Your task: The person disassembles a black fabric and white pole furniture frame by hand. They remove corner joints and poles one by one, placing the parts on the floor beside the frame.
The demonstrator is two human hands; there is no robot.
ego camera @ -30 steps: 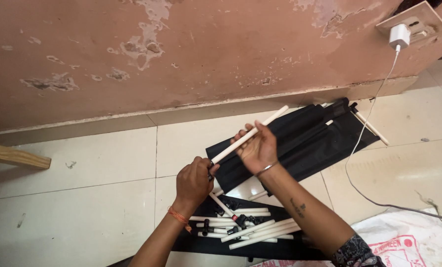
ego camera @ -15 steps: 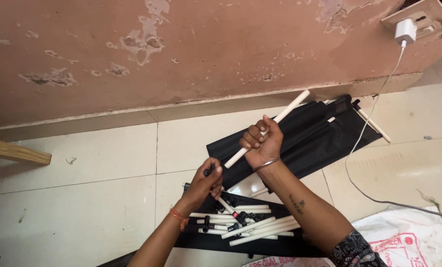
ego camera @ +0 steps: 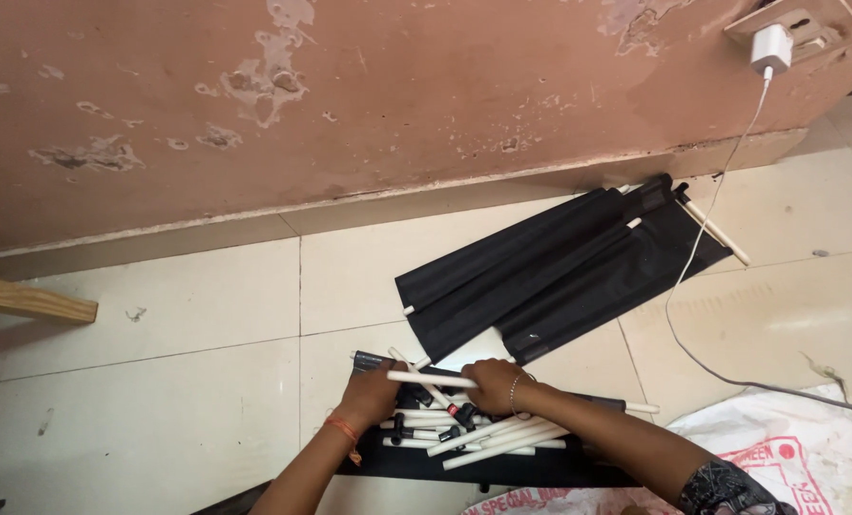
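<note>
My right hand (ego camera: 493,384) is closed around a white rod (ego camera: 433,380) and holds it level, low over a pile of white rods with black connectors (ego camera: 483,436). The pile lies on a black fabric sheet (ego camera: 426,465). My left hand (ego camera: 373,394) is down at the pile's left edge, next to the held rod's left end. Its fingers curl downward out of sight, so what it grips is hidden. Beyond the hands lies a folded black fabric panel (ego camera: 560,272) with white rods poking out of its ends.
A peeling pink wall (ego camera: 350,105) runs along the back. A white charger (ego camera: 771,48) sits in a wall socket, its cable (ego camera: 679,315) trailing over the tiled floor. A white sack (ego camera: 779,458) lies at the lower right and a wooden plank (ego camera: 30,300) at the left.
Both hands dropped from above the black panel to the rod pile. The rod, tilted up toward the wall before, is now held level in my right hand just over the pile.
</note>
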